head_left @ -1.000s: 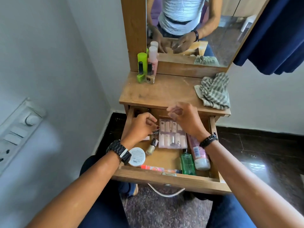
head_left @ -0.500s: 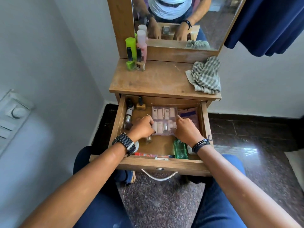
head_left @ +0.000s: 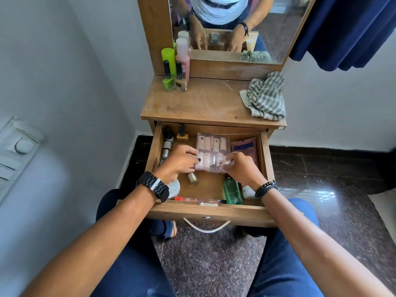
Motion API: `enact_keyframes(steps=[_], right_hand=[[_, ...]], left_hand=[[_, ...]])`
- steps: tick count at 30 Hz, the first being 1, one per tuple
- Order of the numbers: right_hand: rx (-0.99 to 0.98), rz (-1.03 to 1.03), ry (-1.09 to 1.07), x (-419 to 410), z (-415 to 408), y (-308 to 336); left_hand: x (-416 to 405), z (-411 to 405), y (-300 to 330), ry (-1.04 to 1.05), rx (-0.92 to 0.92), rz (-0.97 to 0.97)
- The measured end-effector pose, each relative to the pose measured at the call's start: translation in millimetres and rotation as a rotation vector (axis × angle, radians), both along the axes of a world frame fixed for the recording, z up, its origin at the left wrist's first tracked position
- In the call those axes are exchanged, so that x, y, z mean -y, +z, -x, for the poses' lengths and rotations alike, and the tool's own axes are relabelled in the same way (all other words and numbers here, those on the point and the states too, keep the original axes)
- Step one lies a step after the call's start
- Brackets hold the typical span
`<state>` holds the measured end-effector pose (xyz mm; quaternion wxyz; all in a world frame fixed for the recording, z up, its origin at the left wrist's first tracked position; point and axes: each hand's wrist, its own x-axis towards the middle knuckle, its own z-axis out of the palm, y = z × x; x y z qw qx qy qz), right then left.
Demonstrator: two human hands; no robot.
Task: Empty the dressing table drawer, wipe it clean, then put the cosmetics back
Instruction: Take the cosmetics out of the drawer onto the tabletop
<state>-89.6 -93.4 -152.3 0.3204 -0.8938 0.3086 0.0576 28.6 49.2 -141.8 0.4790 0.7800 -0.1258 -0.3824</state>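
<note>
The wooden drawer [head_left: 211, 211] stands pulled out below the dressing table top. A clear plastic case [head_left: 213, 146] of pale small pieces lies in its middle. My left hand [head_left: 182, 161] curls around the case's left edge, and my right hand [head_left: 242, 168] grips its lower right corner. Around the case lie a gold nail polish bottle [head_left: 192, 179], a green bottle [head_left: 232, 191], a white round jar [head_left: 174, 188], a red tube [head_left: 188, 199], a dark purple sachet [head_left: 246, 147] and dark small bottles [head_left: 168, 142] along the left wall.
On the table top [head_left: 205, 103], a lime bottle [head_left: 168, 57], a pink bottle [head_left: 182, 57] and two nail polishes [head_left: 174, 81] stand at the back left. A striped cloth [head_left: 265, 97] lies at the right. A blue curtain [head_left: 347, 28] hangs at upper right.
Both hands have come down from above the drawer's back onto the clear case and closed on its edges. The case has shifted slightly toward the drawer's back.
</note>
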Motion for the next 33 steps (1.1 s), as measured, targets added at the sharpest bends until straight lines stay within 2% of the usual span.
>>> enact_keyframes(steps=[10,18,21,28,33], right_hand=[[-0.028,-0.214,-0.083,2,-2,1],[0.105,-0.455,-0.147,-3,3,10],[0.173,-0.545,-0.162,-8,2,21],[0.319,-0.446,-0.097,-21,23,43],[0.464,-0.370,-0.117,-33,47,75]], left_hand=[[9,2,-6,0.120,0.003,-0.051],[3,-1,9,0.141,0.021,0.017],[-7,-5,22,0.178,-0.036,0.091],[-44,2,48,0.189,-0.189,0.195],[-60,14,74,0.114,-0.188,0.242]])
